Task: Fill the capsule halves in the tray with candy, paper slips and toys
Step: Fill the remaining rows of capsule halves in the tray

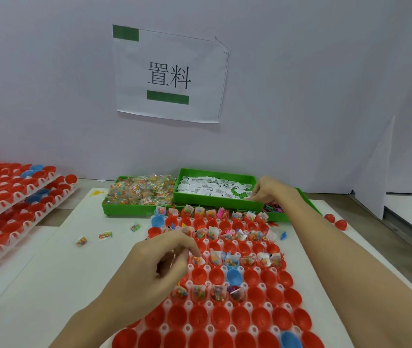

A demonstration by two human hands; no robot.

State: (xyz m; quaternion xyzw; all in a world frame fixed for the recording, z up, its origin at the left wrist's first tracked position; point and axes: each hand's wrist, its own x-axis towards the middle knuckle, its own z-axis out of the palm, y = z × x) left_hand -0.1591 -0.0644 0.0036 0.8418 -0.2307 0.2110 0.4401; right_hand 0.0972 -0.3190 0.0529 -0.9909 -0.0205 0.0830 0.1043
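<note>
A white tray (232, 329) of red and a few blue capsule halves (252, 277) lies in front of me; several halves hold candy packets and paper slips (216, 257), many near rows are bare. My left hand (164, 257) hovers over the tray's left side, fingers curled and pinched, its contents hidden. My right hand (271, 189) reaches into the right end of the green bin of paper slips (215, 188), fingertips down among the slips. A green bin of candy packets (139, 190) sits left of it. Small toys (272, 208) show under my right wrist.
Stacked trays of red capsule halves (11, 197) stand at the left. Three candy packets (105, 234) lie loose on the white mat. Two red capsule halves (335, 221) sit right of the bins. A white partition with a paper sign (169, 74) closes the back.
</note>
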